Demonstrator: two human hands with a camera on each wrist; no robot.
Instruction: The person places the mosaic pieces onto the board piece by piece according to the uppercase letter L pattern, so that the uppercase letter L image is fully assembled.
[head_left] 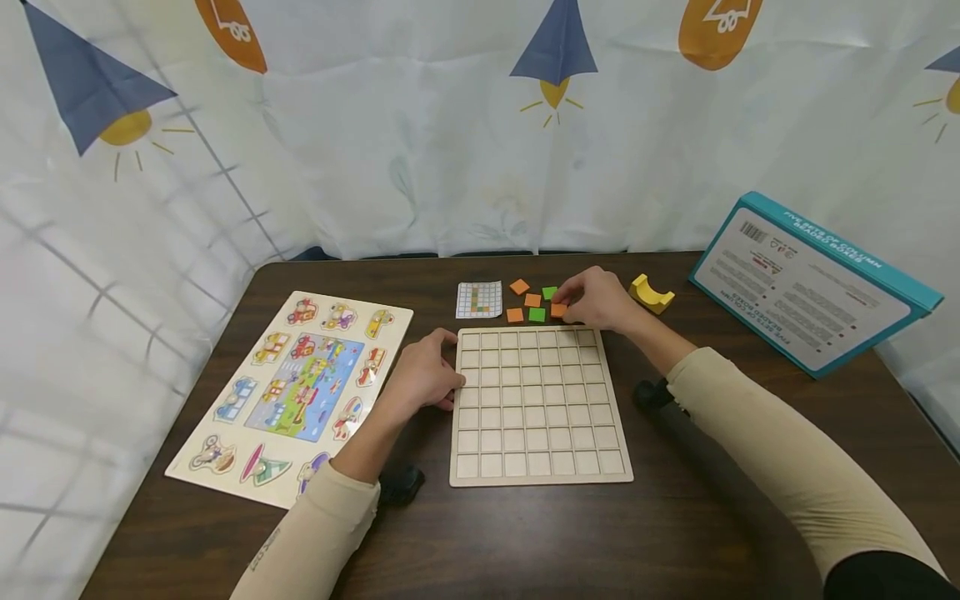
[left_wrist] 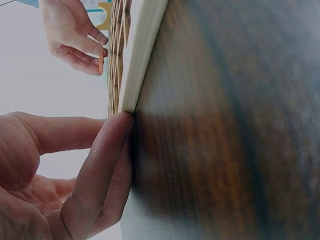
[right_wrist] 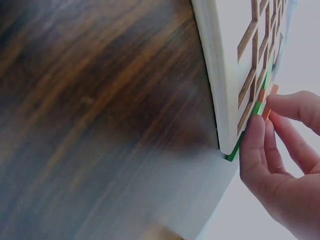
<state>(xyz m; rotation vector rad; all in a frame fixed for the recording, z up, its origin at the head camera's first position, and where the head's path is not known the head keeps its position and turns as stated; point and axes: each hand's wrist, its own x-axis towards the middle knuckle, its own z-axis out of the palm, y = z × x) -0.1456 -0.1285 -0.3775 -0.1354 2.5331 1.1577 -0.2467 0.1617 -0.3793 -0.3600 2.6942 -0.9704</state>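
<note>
My left hand [head_left: 422, 375] is at the left edge of a pale wooden grid board [head_left: 528, 477], its fingertips touching that edge. In the left wrist view, fingertips [left_wrist: 117, 127] meet the board's side. My right hand [head_left: 596, 298] pinches an orange square tile [head_left: 558, 310] between thumb and fingers, just beyond the board's far right corner. The right wrist view shows the tile [right_wrist: 270, 102] held tilted beside the grid. Loose orange tiles [head_left: 514, 315] and green tiles [head_left: 537, 314] lie near that hand, behind the board. A small pattern card [head_left: 480, 300] with a coloured grid lies left of them.
A wooden vehicle puzzle board [head_left: 288, 400] lies at the left of the dark table [head_left: 555, 542]. Beyond my right wrist sits a yellow curved block [head_left: 651, 294]. A teal-edged box [head_left: 810, 287] leans at the right. A printed white curtain [head_left: 450, 150] hangs behind.
</note>
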